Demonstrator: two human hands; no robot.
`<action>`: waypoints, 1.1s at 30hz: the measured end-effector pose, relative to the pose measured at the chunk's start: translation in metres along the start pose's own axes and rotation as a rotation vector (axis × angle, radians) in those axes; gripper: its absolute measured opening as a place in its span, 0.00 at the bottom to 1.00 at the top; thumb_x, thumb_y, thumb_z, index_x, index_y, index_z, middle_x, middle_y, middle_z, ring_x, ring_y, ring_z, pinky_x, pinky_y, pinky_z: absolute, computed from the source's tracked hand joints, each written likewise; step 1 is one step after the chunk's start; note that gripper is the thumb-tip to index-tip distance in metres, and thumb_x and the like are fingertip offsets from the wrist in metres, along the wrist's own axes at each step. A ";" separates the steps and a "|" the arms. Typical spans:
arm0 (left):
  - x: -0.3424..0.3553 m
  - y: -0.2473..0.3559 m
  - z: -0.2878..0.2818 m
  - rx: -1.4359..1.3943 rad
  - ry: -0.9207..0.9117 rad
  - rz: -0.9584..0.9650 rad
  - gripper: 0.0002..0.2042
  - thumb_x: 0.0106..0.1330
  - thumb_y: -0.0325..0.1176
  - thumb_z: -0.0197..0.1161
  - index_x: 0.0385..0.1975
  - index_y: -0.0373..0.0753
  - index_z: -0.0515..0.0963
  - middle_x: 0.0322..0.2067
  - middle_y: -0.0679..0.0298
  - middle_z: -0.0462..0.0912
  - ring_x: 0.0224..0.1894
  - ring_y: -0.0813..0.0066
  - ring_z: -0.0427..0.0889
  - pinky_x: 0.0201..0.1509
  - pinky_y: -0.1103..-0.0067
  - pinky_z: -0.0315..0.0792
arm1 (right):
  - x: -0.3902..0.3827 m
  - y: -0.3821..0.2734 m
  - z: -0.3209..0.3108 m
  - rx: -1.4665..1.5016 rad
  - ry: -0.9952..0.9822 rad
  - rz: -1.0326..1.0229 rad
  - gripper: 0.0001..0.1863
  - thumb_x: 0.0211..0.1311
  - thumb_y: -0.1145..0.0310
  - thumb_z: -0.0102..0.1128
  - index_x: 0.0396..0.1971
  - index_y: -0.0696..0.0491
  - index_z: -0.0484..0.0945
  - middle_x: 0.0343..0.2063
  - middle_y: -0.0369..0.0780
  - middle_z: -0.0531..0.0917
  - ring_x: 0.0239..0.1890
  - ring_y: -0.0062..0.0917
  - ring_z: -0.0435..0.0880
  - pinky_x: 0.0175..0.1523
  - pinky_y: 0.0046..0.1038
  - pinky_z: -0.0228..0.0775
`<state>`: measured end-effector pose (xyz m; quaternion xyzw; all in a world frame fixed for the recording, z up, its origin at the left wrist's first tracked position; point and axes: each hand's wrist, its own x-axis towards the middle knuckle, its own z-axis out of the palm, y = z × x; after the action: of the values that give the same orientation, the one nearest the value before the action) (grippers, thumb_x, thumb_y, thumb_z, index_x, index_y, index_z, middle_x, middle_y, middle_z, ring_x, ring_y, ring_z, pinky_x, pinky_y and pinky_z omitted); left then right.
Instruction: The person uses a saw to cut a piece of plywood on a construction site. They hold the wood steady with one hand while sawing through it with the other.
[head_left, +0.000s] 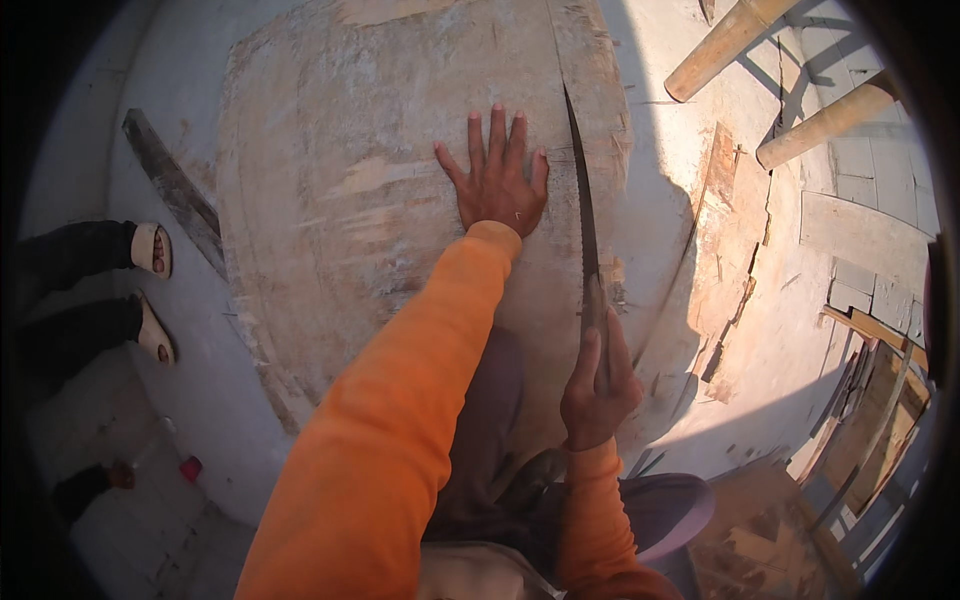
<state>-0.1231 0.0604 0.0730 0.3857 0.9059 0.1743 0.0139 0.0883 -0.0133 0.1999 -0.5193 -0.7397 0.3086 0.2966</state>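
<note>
We found the handsaw point(582, 200) near the right edge of the worn plywood sheet point(340, 220), in line with a thin dark slit point(556, 40). The right hand's point(600, 395) grip was clamped on its handle, presumably to steer the blade. The left hand point(497, 182) lay flat, fingers apart, apparently steadying the sheet. The handle was mostly covered, the sheet's far edge cut off; we could not tell the blade's depth.
</note>
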 end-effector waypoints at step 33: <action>0.002 0.000 -0.003 -0.023 -0.021 -0.010 0.29 0.80 0.53 0.44 0.78 0.51 0.62 0.81 0.65 0.52 0.84 0.60 0.41 0.79 0.40 0.24 | 0.063 -0.003 0.027 0.037 -0.062 0.020 0.19 0.70 0.75 0.64 0.58 0.65 0.81 0.36 0.52 0.91 0.34 0.29 0.92 0.38 0.27 0.81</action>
<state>-0.1250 0.0613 0.0756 0.3826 0.9056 0.1806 0.0289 0.0476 0.0418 0.1927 -0.5112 -0.7376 0.3409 0.2799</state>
